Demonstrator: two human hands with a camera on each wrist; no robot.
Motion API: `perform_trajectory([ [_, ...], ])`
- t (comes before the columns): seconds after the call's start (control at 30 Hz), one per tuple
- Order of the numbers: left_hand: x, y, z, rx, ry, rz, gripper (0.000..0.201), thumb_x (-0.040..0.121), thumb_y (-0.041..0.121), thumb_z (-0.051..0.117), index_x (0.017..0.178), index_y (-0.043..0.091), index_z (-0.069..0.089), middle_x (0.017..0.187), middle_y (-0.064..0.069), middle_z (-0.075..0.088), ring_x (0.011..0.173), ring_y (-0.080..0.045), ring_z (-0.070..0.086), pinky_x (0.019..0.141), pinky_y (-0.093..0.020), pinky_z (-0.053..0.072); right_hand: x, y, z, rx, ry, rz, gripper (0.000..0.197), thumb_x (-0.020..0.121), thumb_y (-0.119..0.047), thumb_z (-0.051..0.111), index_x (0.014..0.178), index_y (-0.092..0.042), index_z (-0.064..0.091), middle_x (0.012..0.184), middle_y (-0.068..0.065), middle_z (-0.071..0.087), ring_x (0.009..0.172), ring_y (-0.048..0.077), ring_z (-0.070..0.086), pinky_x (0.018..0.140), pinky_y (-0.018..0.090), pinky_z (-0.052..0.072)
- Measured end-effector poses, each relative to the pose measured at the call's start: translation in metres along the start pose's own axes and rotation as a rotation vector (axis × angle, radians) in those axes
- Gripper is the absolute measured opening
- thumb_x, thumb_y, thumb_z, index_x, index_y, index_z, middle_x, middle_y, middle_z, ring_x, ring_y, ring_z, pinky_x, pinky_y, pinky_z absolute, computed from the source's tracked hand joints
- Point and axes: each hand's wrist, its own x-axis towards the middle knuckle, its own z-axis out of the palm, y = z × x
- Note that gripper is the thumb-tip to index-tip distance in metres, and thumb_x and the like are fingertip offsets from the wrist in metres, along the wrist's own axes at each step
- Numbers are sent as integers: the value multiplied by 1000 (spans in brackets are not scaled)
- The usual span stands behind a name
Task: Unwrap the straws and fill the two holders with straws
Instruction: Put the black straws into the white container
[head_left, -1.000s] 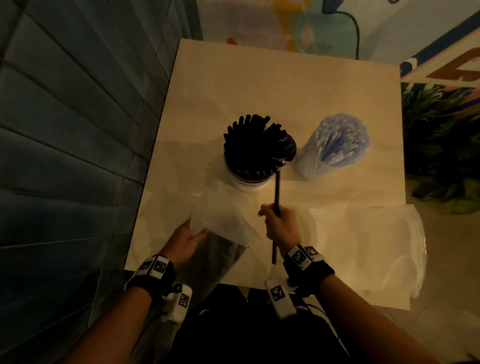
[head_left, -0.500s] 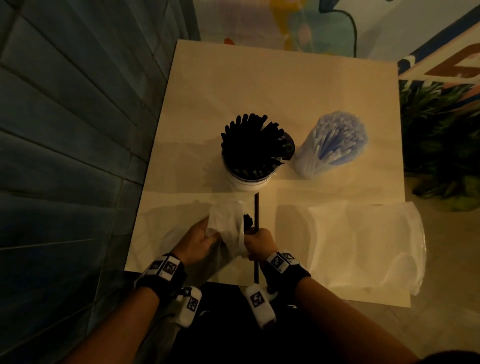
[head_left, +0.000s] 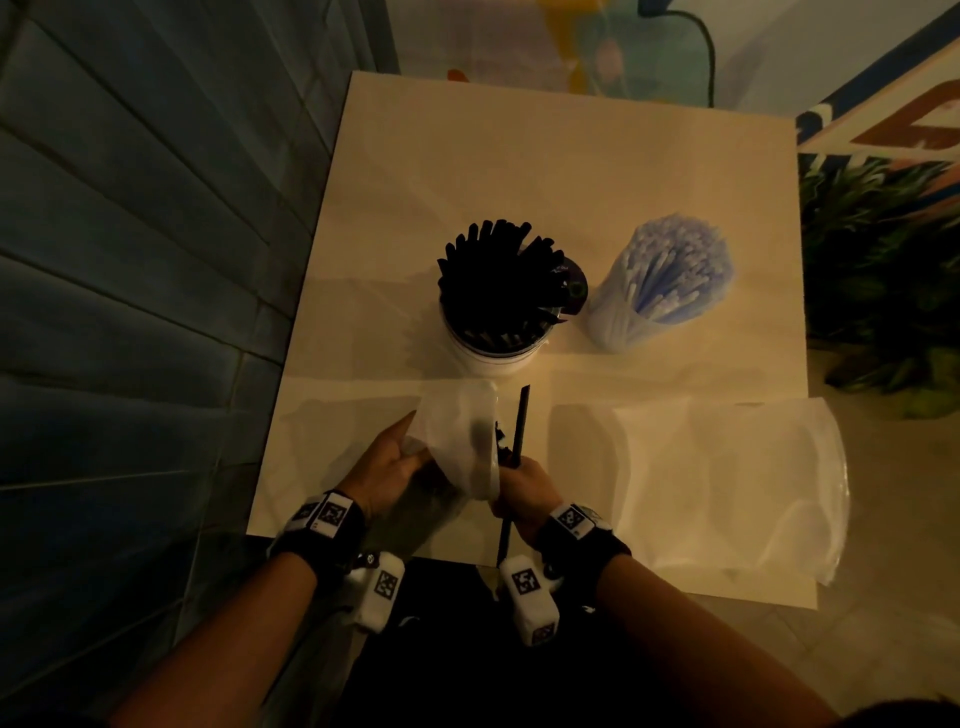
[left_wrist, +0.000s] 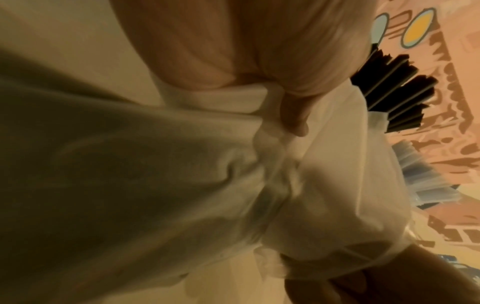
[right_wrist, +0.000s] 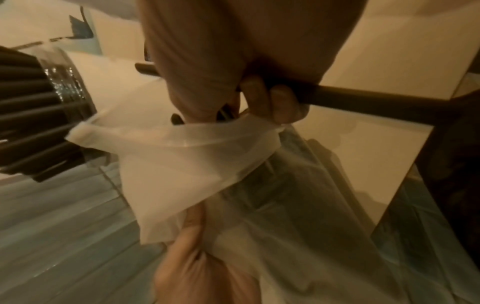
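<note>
Black straw (head_left: 519, 421) sits in the right grip (head_left: 522, 486), fingers (right_wrist: 279, 102) curled round the shaft, near the counter's front edge. It points roughly away from the person, far tip just short of the white holder (head_left: 493, 358), near end sticking out past the wrist over the edge. Same grip also pinches the rim of the plastic wrapper bag (head_left: 467, 441) with thumb and forefinger; a few more dark straw ends show at the bag mouth, count unclear.

Left grip (head_left: 389, 467) is clenched on the bag from the other side, film bunched under the thumb (left_wrist: 293, 115). Bag is lifted off the counter between the two hands, mouth toward the holders.

White holder stands mid-counter, packed with black straws (head_left: 498, 275), upright and fanning out. Just right of it, close together, the second holder (head_left: 623, 327), clear, full of pale blue-white straws (head_left: 670, 265).

A second wrapper, flat clear film (head_left: 727, 493), lies on the right part of the counter (head_left: 545, 156), overhanging its right edge.

Left: dark panelled wall (head_left: 130, 260). Right, beyond the counter: green plant (head_left: 883, 249). Lighting dim, wrist views blurred.
</note>
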Motion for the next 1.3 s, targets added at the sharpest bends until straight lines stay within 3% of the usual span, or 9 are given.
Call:
perform_trajectory([
  [0.13,1,-3,1,13,14,-22,41,97,18,58,138,20,51,130,5,61,119,-6,55,109,-36,42,-6,-5,-3,-50,1,-65,11,80,-7,65,70,-10,65,59,4,56,47,11,43,46,24,32],
  [0.3,4,3,7,89,-21,3,45,98,10,56,140,22,46,129,12,56,119,-1,50,93,-5,40,-13,-6,-5,5,59,-137,8,86,-6,61,80,-4,65,60,6,56,49,12,44,46,23,33],
  [0.47,8,6,7,153,-48,49,47,98,15,57,141,27,44,130,12,56,120,-1,50,101,-20,37,-16,-10,-9,76,62,-120,16,90,-21,67,85,-6,68,62,7,58,48,15,48,44,22,35],
  [0.67,4,9,8,141,-79,59,39,98,17,57,131,36,48,121,25,57,111,13,52,93,-10,40,-19,-20,-16,-14,67,-212,27,89,-22,69,95,5,68,76,18,69,64,29,64,55,34,53],
  [0.77,2,12,11,164,-73,86,38,97,16,58,127,39,48,118,26,57,107,19,53,88,-3,40,-20,-25,-18,-181,65,-265,22,87,-17,70,92,4,70,71,15,70,58,23,65,51,30,53],
  [0.97,7,8,11,218,-33,81,47,98,16,57,143,21,45,139,2,55,130,-13,48,110,-32,37,-27,-32,-19,-98,227,-409,28,94,-33,63,90,-5,66,78,6,71,69,11,66,63,26,52],
  [1.07,10,0,8,182,4,32,40,98,23,57,137,30,50,136,4,58,129,-17,50,112,-43,38,-30,-39,-25,-51,355,-506,24,97,-33,58,83,-14,61,75,-1,65,65,7,62,63,23,49],
  [1.13,12,-4,9,160,11,33,33,98,27,57,127,40,53,132,5,60,127,-17,52,111,-48,39,-28,-43,-32,-46,411,-549,26,97,-41,54,83,-19,57,76,1,60,69,17,59,67,38,51],
  [1.3,13,-4,10,109,58,44,29,98,24,57,111,50,52,120,9,63,121,-17,56,108,-44,42,-27,-66,-43,25,477,-678,29,100,-42,46,93,-15,54,83,6,60,74,23,59,69,46,50],
])
